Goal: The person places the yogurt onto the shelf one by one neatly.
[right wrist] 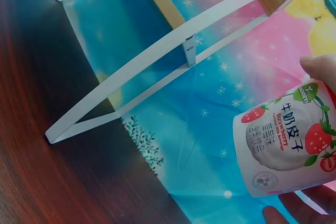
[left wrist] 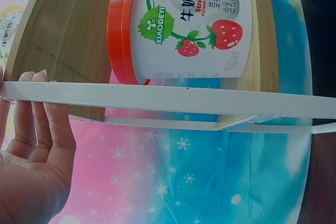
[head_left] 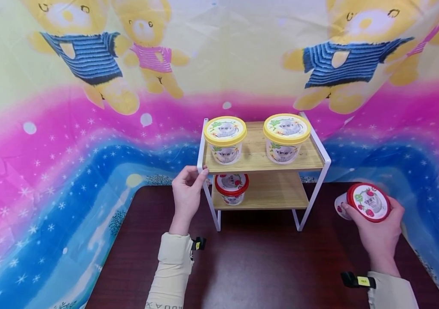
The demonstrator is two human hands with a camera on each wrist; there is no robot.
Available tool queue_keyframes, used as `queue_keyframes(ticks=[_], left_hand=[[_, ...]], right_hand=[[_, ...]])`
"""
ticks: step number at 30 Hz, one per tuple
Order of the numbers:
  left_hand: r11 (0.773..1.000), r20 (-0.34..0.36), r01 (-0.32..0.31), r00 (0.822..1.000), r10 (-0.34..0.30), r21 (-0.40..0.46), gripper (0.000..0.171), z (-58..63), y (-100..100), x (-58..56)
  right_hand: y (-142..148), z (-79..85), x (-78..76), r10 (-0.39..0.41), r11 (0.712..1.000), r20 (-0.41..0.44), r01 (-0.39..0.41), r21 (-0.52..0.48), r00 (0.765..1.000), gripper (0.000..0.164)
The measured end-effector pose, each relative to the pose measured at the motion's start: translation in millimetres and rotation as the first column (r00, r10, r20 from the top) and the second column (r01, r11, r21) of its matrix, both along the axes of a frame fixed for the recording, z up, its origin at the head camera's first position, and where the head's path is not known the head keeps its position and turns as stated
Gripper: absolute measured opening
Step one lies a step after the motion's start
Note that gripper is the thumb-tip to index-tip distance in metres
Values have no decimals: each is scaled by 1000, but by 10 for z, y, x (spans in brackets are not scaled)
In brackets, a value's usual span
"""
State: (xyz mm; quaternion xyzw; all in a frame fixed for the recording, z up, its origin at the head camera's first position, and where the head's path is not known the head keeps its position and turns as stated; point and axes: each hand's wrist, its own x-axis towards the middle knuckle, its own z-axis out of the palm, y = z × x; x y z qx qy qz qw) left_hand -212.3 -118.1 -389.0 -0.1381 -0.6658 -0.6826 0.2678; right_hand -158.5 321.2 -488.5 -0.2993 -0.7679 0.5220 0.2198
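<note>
My left hand (head_left: 187,193) grips the left white frame bar of a two-tier shelf (head_left: 258,165), near the upper board; in the left wrist view its fingers (left wrist: 52,124) curl round that bar. To the right of the shelf, my right hand (head_left: 382,229) holds a red-lidded strawberry milk tub (head_left: 369,202), tilted, with thumb and fingers round its side. Another red-lidded strawberry tub (head_left: 232,189) stands at the left of the lower tier. On the upper tier are two yellow-lidded tubs, one on the left (head_left: 225,139) and one on the right (head_left: 287,137).
The shelf stands on a dark reddish-brown table (head_left: 258,266). Behind and beside it hangs a colourful backdrop (head_left: 88,180) printed with bears and snowflakes. The lower board's right part (head_left: 277,189) is bare wood.
</note>
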Motion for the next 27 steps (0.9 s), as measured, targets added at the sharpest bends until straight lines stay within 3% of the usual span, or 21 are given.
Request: queue_keyframes(ticks=[27], left_hand=[[1000, 4, 4, 1000, -4, -2, 11, -1, 0, -8]], right_hand=[[-93, 177, 85, 17, 1000, -19, -17, 13, 1000, 91]])
